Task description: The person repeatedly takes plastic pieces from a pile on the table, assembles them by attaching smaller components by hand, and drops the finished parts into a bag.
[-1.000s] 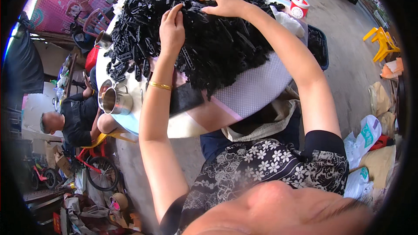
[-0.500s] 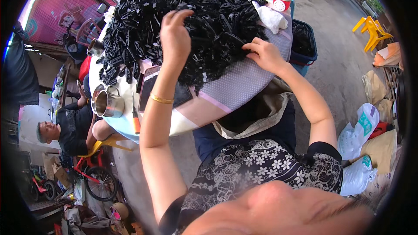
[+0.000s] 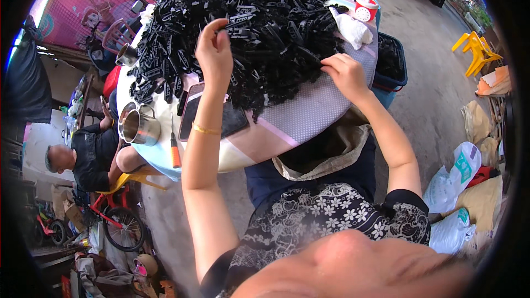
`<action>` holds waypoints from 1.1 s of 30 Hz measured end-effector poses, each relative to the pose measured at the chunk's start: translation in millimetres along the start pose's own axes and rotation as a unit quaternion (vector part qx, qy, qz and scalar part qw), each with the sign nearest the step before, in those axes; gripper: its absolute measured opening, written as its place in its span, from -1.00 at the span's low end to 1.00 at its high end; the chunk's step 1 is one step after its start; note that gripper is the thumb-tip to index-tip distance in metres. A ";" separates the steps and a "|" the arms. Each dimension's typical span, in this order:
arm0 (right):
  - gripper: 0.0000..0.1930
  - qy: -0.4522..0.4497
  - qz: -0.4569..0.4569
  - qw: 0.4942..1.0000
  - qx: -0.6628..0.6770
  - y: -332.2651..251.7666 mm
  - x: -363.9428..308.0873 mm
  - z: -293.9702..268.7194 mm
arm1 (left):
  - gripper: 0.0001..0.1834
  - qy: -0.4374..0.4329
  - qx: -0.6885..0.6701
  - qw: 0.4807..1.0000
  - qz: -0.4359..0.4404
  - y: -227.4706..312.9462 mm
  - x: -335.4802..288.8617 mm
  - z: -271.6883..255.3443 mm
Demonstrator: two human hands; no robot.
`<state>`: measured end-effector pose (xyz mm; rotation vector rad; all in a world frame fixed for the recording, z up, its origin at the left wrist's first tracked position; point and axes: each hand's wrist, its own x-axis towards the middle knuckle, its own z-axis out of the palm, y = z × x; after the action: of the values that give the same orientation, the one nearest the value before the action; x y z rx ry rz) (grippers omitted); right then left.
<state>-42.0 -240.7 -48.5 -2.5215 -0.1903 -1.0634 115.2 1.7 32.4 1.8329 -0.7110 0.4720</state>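
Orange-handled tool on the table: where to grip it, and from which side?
Likely best by the orange handle, around its middle, coming from above at the near table edge. The handle is the thicker part and lies toward that edge; the thin shaft points away. The steel mug stands left, the left forearm right.

The heaped pieces (image 3: 276, 36) looked like black plastic, partly glossy. By the table's (image 3: 245, 154) left edge, a mug (image 3: 146, 128) was smooth, shiny metal; near the right edge, a white cloth (image 3: 353, 30) looked matt. The tablecloth (image 3: 312, 107) appeared dimpled.
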 end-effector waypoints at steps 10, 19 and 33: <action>-0.91 0.099 0.122 0.970 0.184 -38.6 4.6 -9.8 | -0.72 -0.289 -0.632 0.598 -0.399 30.5 -84.3 45.6; -0.87 0.086 0.016 0.975 0.203 -73.7 -4.4 -17.8 | -0.65 -0.314 -0.548 0.685 -0.362 25.4 -108.1 49.3; -0.86 0.005 -0.071 0.993 0.097 -74.6 -7.9 -29.8 | -0.58 -0.306 -0.550 0.660 -0.411 20.4 -114.2 53.5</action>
<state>-87.5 -184.6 -12.5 -2.3564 -0.4546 -1.0569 15.9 -25.2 -43.3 0.8643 -0.3312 -1.0583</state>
